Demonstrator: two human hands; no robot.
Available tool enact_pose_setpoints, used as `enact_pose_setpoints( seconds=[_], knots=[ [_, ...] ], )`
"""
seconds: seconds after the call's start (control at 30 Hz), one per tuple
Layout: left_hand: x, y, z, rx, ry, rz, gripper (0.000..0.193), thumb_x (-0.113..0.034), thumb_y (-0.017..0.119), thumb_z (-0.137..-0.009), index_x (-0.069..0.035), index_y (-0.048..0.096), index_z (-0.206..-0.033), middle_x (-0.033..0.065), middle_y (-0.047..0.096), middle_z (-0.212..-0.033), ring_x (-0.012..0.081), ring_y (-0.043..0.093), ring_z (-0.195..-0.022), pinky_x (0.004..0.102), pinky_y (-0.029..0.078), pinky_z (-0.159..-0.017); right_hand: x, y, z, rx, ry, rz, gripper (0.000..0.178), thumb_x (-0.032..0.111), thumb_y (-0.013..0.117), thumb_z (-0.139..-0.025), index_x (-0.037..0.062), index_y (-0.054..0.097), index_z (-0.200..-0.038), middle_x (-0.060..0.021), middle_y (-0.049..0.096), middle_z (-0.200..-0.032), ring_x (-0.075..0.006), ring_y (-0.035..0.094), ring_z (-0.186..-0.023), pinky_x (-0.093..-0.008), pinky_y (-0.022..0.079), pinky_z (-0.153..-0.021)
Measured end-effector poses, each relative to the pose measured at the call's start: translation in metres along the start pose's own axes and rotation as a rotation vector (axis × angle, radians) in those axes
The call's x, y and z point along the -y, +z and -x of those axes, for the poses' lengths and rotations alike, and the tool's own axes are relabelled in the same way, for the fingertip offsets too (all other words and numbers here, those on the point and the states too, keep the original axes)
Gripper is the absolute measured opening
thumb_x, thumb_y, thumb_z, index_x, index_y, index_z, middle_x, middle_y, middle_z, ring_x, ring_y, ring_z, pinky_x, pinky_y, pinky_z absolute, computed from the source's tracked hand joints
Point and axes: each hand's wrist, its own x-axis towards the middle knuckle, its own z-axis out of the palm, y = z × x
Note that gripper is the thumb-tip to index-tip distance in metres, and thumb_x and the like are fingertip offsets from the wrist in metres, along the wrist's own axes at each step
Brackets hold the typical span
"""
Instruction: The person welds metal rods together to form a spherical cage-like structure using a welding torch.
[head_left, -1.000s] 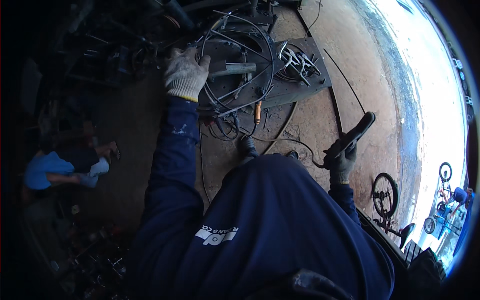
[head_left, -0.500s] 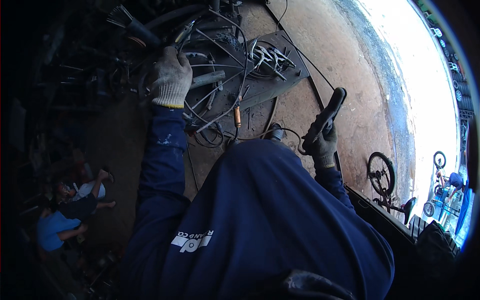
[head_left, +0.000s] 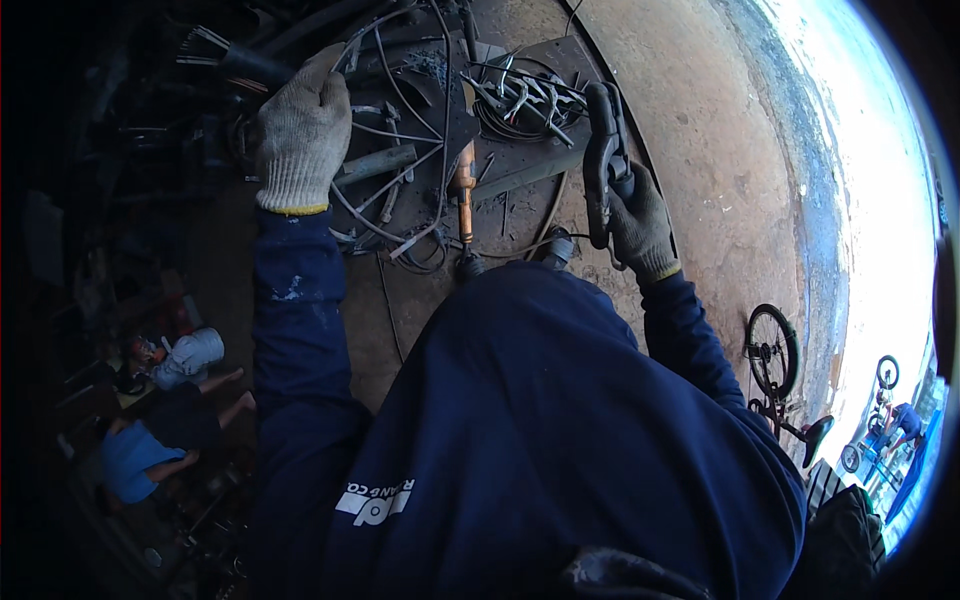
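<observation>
My left hand (head_left: 305, 130), in a pale knitted glove with a yellow hem, is closed round a thin rod at the edge of a bent metal rod frame (head_left: 446, 110). The frame's curved and crossing rods spread over a dark metal worktable (head_left: 530, 188). In my gloved right hand (head_left: 643, 225) is a black welding electrode holder (head_left: 600, 165), with a thin dark rod reaching from its tip toward the upper left. A tube bundle of thin rods (head_left: 235, 62) lies just beyond my left hand. A grey metal pipe (head_left: 375, 165) rests beside that hand.
Silvery clamps (head_left: 530, 100) lie on a coiled cable at the table's far right. An orange-handled tool (head_left: 465, 190) stands near its front edge. A bicycle (head_left: 772, 350) is at the right. Two people (head_left: 150, 460) sit low at the left; another person (head_left: 907, 422) is far right.
My left hand has moved left and slightly up, and the rod frame has shifted left. My right hand has risen and moved left, swinging the electrode holder over the table's right end.
</observation>
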Motion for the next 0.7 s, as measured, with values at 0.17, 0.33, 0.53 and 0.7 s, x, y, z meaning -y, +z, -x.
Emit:
enact_pose_setpoints(
  seconds=[0.17,0.33,0.53,0.7],
  knots=[
    [0.0,0.008,-0.002,-0.038,0.088,0.01,0.035,-0.025,0.051,-0.098,-0.013,0.062,-0.129,0.0137,0.067,-0.119,0.0303,0.067,-0.106,0.0391,0.052,-0.092,0.023,0.001,-0.024,0.089,-0.005,-0.037,0.049,0.031,0.066,-0.091,-0.0009,0.053,-0.125,-0.0177,0.068,-0.095,-0.0234,0.069,-0.077,-0.0364,0.054,-0.066],
    [-0.004,0.014,-0.005,-0.064,0.175,0.028,0.035,-0.024,0.051,-0.098,-0.013,0.062,-0.129,0.0135,0.07,-0.111,0.0281,0.069,-0.1,0.0388,0.054,-0.088,0.03,0.007,-0.038,0.135,0.01,0.091,0.051,0.034,0.064,-0.092,-0.0026,0.052,-0.125,-0.0203,0.068,-0.094,-0.0275,0.069,-0.087,-0.0384,0.053,-0.074],
    [-0.004,0.012,-0.004,-0.073,0.159,-0.005,0.034,-0.024,0.052,-0.098,-0.015,0.063,-0.128,0.0121,0.071,-0.103,0.0257,0.07,-0.092,0.0384,0.054,-0.086,0.052,0.007,-0.038,0.138,0.068,0.045,0.048,0.039,0.061,-0.094,-0.0015,0.055,-0.118,-0.0187,0.067,-0.101,-0.0284,0.068,-0.093,-0.0394,0.051,-0.08],
    [-0.014,0.005,-0.005,0.025,0.0,-0.001,0.034,-0.025,0.053,-0.097,-0.014,0.064,-0.127,0.0108,0.071,-0.096,0.0241,0.07,-0.088,0.0365,0.054,-0.082,0.037,0.011,-0.047,0.167,-0.002,0.091,0.049,0.04,0.061,-0.093,-0.0012,0.054,-0.118,-0.0167,0.067,-0.097,-0.0247,0.067,-0.089,-0.0372,0.051,-0.078]
  ],
)
